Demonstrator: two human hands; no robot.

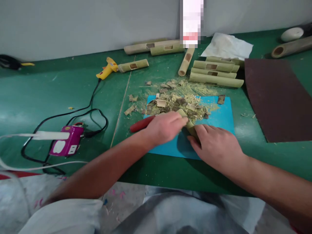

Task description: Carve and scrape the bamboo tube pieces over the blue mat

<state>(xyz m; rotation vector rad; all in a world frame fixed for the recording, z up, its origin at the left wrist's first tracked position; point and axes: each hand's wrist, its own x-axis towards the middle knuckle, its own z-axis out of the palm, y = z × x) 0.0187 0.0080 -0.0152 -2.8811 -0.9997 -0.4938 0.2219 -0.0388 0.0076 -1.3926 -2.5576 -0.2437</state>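
Observation:
My left hand (168, 128) is closed at the far end of a short green bamboo tube (191, 127), its fingertips pressed against the tube. Gripping the near end is my right hand (216, 143), thumb underneath. The tube slants over a blue mat (219, 117). A red handle (142, 124) sticks out to the left from behind my left hand; its other end is hidden, and I cannot tell whether the hand touches it. Just beyond both hands lies a heap of bamboo chips and shavings (180, 104).
Several notched bamboo tubes (216, 79) lie at the back, near a white cloth (227, 47). A dark brown sheet (275, 104) is on the right. On the left are a yellow glue gun (107, 69), its black cord and a purple power adapter (67, 140).

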